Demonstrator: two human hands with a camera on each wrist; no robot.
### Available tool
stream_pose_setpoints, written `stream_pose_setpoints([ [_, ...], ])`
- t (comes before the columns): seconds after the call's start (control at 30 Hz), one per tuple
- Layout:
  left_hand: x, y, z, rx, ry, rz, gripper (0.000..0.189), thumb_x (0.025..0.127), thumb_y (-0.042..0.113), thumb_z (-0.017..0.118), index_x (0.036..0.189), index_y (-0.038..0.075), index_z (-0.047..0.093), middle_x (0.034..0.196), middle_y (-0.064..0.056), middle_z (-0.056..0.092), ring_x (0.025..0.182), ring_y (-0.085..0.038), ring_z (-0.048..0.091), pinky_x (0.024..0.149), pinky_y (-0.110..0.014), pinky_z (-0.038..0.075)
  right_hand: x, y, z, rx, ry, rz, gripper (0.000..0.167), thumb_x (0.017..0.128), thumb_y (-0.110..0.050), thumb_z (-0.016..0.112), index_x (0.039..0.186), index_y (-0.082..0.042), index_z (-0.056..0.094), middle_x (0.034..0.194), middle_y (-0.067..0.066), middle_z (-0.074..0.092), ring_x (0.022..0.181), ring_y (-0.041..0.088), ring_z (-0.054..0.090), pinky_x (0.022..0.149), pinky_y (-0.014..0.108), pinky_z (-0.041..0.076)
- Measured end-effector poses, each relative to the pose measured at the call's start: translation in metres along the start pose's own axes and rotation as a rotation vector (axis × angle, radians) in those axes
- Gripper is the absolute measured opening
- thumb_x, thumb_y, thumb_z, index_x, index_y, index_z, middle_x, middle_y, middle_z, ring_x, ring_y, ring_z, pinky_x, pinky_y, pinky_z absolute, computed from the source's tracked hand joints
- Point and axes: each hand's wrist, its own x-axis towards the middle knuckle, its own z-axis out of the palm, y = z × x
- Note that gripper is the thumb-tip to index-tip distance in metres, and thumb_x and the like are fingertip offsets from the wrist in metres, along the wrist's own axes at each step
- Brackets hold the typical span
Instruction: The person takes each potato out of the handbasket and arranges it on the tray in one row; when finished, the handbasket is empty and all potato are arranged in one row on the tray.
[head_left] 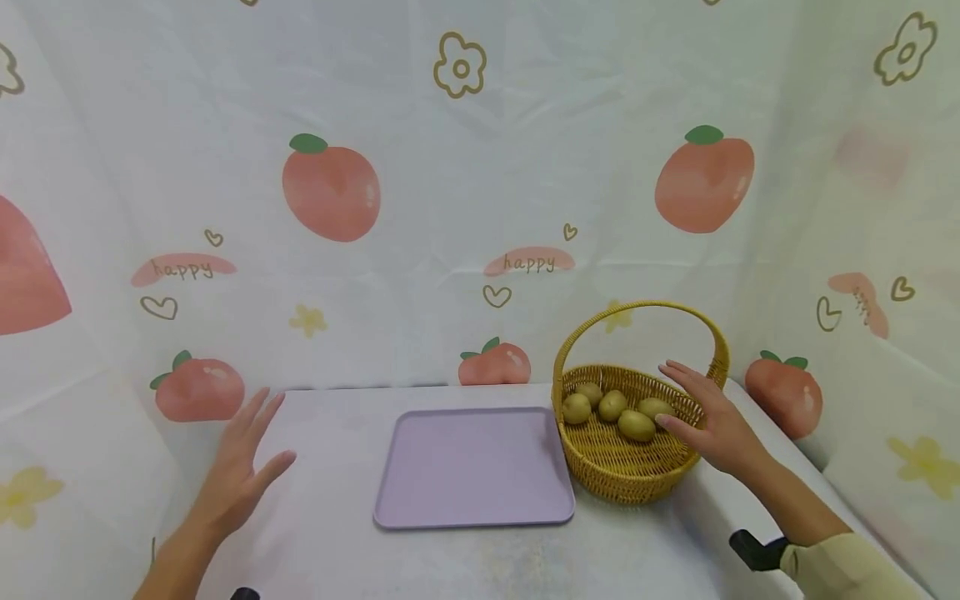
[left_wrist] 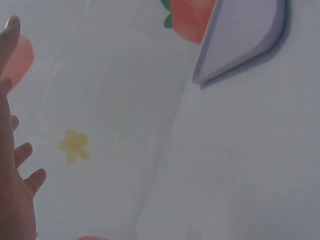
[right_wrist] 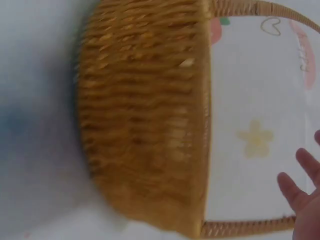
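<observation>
A yellow wicker basket (head_left: 626, 482) with a tall arched handle stands on the right of the table, several potatoes (head_left: 637, 426) lying inside it. My right hand (head_left: 712, 421) is over the basket's right side, fingers spread and holding nothing; its thumb overlaps the potatoes in the head view. The right wrist view shows the woven basket wall (right_wrist: 142, 115) close up, with fingertips (right_wrist: 292, 192) at the right edge. To the left, my left hand (head_left: 243, 471) is raised with straight, spread fingers, apart from the pale purple tray (head_left: 474, 467). The tray corner (left_wrist: 245, 45) shows in the left wrist view.
The tray lies flat mid-table, its right edge close beside the basket. A white cloth backdrop (head_left: 420, 317) with printed peaches and flowers rises behind the table (head_left: 322, 533) and along both sides.
</observation>
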Motion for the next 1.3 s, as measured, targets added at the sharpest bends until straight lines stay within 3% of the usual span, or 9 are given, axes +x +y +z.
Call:
stream_pose_setpoints([
  [0.07,0.003,0.005,0.004,-0.043,0.016,-0.028,0.076,0.088,0.019,0.064,0.155,0.019,0.028,0.160,-0.013,0.018,0.145,-0.037,0.013,0.111,-0.069,0.005,0.010,-0.003,0.004,0.022,-0.030,0.024,0.068,0.084,-0.015,0.075,0.145,-0.011,0.044,0.149,0.017,0.040,0.136,0.042,0.033,0.096,0.071,0.035],
  [0.17,0.008,0.011,0.012,-0.116,0.045,-0.048,0.074,0.088,0.015,0.064,0.154,0.017,0.030,0.159,-0.011,0.023,0.145,-0.020,0.018,0.118,-0.042,0.018,0.026,-0.007,0.009,0.074,-0.081,0.066,0.066,0.088,-0.016,0.072,0.145,-0.006,0.042,0.149,0.021,0.038,0.133,0.045,0.034,0.093,0.068,0.040],
  [0.3,0.017,0.019,0.023,-0.208,0.081,-0.036,0.070,0.087,0.008,0.063,0.151,0.015,0.035,0.154,-0.011,0.033,0.137,0.002,0.025,0.102,-0.005,0.024,0.045,-0.012,0.016,0.166,-0.180,0.176,0.066,0.092,-0.022,0.068,0.148,-0.005,0.037,0.150,0.023,0.034,0.132,0.046,0.035,0.095,0.068,0.040],
  [0.5,0.021,0.026,0.039,-0.305,0.088,-0.031,0.067,0.088,0.001,0.064,0.149,0.011,0.038,0.149,-0.014,0.039,0.128,0.000,0.039,0.101,-0.007,0.032,0.070,-0.012,0.035,0.195,-0.283,0.281,0.066,0.094,-0.030,0.064,0.149,-0.006,0.035,0.151,0.024,0.032,0.130,0.045,0.041,0.096,0.065,0.041],
  [0.73,0.017,0.030,0.063,-0.407,0.036,-0.123,0.069,0.090,0.004,0.066,0.151,0.011,0.034,0.149,-0.016,0.037,0.123,-0.032,0.049,0.097,-0.012,0.041,0.092,-0.008,0.061,0.268,-0.340,0.298,0.060,0.095,-0.019,0.064,0.146,-0.001,0.039,0.147,0.027,0.035,0.125,0.047,0.045,0.093,0.057,0.047],
  [0.8,0.014,0.030,0.069,-0.429,0.001,-0.151,0.066,0.092,0.008,0.065,0.150,0.011,0.035,0.149,-0.016,0.038,0.124,-0.035,0.049,0.098,-0.017,0.043,0.096,-0.004,0.069,0.297,-0.381,0.319,0.059,0.095,-0.018,0.064,0.145,0.001,0.039,0.145,0.030,0.037,0.125,0.048,0.045,0.093,0.054,0.049],
  [0.87,0.012,0.029,0.077,-0.448,-0.049,-0.187,0.061,0.093,0.012,0.065,0.148,0.010,0.039,0.147,-0.016,0.041,0.124,-0.038,0.050,0.102,-0.030,0.045,0.098,0.001,0.077,0.337,-0.430,0.349,0.058,0.095,-0.016,0.063,0.144,0.003,0.039,0.144,0.032,0.038,0.125,0.049,0.045,0.093,0.053,0.049],
  [1.03,0.005,0.028,0.094,-0.503,-0.188,-0.281,0.054,0.092,0.015,0.066,0.141,0.003,0.047,0.143,-0.020,0.047,0.126,-0.040,0.049,0.105,-0.056,0.037,0.099,0.010,0.095,0.342,-0.518,0.377,0.051,0.093,-0.014,0.064,0.138,0.004,0.047,0.137,0.031,0.046,0.122,0.047,0.048,0.094,0.053,0.048],
  [1.3,-0.002,0.025,0.109,-0.620,-0.269,-0.408,0.057,0.089,0.010,0.070,0.140,0.003,0.048,0.145,-0.021,0.043,0.125,-0.042,0.049,0.096,-0.046,0.050,0.103,0.010,0.105,0.269,-0.675,0.360,0.042,0.087,-0.008,0.067,0.127,0.003,0.057,0.125,0.027,0.057,0.117,0.040,0.052,0.091,0.047,0.049],
])
